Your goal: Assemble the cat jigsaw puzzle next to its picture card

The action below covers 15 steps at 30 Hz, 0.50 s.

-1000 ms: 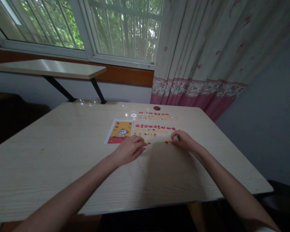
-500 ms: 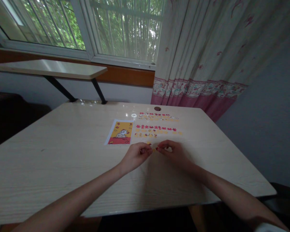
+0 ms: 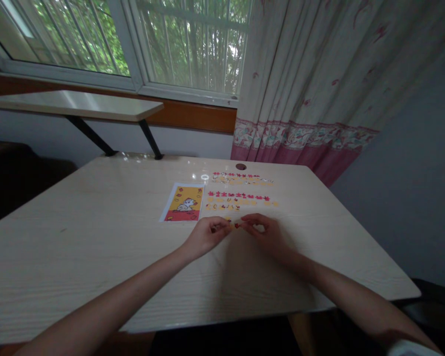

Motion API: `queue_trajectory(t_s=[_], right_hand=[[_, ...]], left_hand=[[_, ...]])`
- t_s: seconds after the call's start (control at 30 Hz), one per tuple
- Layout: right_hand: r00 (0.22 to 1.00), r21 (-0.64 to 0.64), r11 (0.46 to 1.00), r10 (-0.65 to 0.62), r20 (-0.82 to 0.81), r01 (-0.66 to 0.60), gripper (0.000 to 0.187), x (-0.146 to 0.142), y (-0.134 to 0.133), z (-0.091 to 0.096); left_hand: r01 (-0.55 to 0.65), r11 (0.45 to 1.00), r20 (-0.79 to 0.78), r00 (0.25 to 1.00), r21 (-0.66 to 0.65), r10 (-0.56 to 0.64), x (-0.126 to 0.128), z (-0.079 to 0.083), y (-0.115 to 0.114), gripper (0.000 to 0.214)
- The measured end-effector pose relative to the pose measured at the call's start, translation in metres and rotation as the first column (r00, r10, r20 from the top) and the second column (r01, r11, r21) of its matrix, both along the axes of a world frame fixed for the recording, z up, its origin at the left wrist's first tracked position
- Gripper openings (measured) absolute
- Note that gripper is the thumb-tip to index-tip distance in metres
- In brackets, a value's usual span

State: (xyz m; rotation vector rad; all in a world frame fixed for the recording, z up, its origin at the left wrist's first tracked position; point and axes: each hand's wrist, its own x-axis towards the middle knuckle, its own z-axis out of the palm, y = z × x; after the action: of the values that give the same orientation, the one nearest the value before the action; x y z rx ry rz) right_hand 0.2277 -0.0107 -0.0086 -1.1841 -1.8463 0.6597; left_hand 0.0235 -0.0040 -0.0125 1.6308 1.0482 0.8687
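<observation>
Red puzzle piece (image 3: 237,225), tiny, outline unclear, edge lost against right hand (image 3: 269,236)

I see a tiny red piece (image 3: 237,226), maybe part yellow, held between the left hand (image 3: 206,237) and right hand (image 3: 270,238), near rows of pieces (image 3: 239,195).

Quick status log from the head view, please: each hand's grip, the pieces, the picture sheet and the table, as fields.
Left hand: fingertips drawn together beside the small red piece; its hold is too small to tell
Right hand: thumb and finger in a pinch grip on the small red piece
Loose pieces: rows of red pieces and yellow pieces, beyond the hands
Picture sheet: flat, left of the rows
Table: pale, wood-grained
</observation>
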Motion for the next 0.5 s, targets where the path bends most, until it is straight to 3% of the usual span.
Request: queue_trajectory(t_s=[0.17, 0.33, 0.5], right_hand=[[0.990, 0.235, 0.971, 0.012, 0.137, -0.044, 0.016, 0.0030, 0.0034, 0.0046], [0.964, 0.278, 0.954, 0.035, 0.263, -0.110, 0.012, 0.0002, 0.0026, 0.0041], [0.962, 0.302, 0.948, 0.018, 0.271, -0.103, 0.011, 0.0015, 0.0071, 0.0049]], left_hand=[[-0.019, 0.999, 0.028, 0.999, -0.028, 0.020, -0.0025, 0.0073, 0.0018, 0.025], [0.022, 1.000, 0.030, 0.999, -0.012, -0.022, -0.0016, 0.0042, 0.0020, 0.027], [0.005, 0.999, -0.041, 0.999, 0.037, -0.004, -0.0052, 0.0028, 0.0041, 0.027]])
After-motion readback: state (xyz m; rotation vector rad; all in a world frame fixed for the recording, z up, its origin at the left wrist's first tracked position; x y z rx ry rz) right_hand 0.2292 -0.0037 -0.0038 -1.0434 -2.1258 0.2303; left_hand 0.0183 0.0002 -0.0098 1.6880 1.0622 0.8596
